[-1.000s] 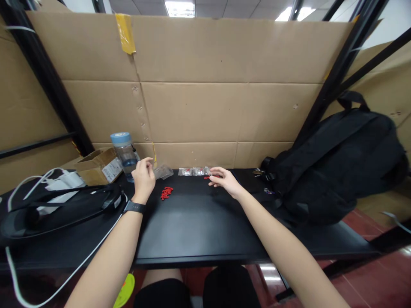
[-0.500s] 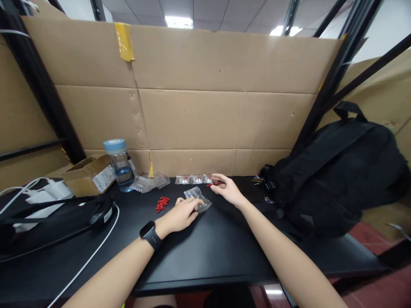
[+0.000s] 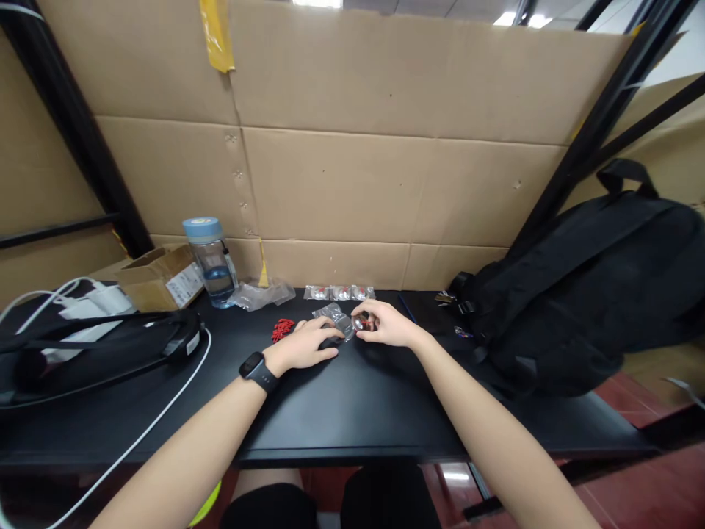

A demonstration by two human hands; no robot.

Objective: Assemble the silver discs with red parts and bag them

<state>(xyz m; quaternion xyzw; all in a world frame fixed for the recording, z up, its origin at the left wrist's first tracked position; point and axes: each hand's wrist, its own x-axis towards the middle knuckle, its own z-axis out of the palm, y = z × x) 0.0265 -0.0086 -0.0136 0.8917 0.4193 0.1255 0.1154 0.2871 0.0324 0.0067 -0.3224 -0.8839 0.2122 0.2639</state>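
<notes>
My left hand (image 3: 304, 345), with a dark watch on its wrist, lies low over the table, its fingers spread and the thumb apart. Its fingertips touch a clear plastic bag (image 3: 332, 311). Close to its knuckles is a small pile of red pieces (image 3: 282, 329). Between the thumb and fingers of my right hand (image 3: 385, 323) is a small round silver item with red on it (image 3: 359, 322), just at the right end of the bag. Its exact kind is too small to make out. Behind the hands, similar silver-and-red items in clear packets (image 3: 340, 292) form a row.
On the left stand a water bottle (image 3: 214, 268), an open cardboard box (image 3: 159, 275) and crumpled plastic (image 3: 263, 294). A black bag (image 3: 126, 353) with white chargers and a cable (image 3: 176, 404) lies nearer. A black backpack (image 3: 595, 279) occupies the right; cardboard (image 3: 341, 184) walls the back.
My right hand has come away from the packet row toward the bag, carrying the round silver item. My left hand stays by the bag. The camera has tilted down.
</notes>
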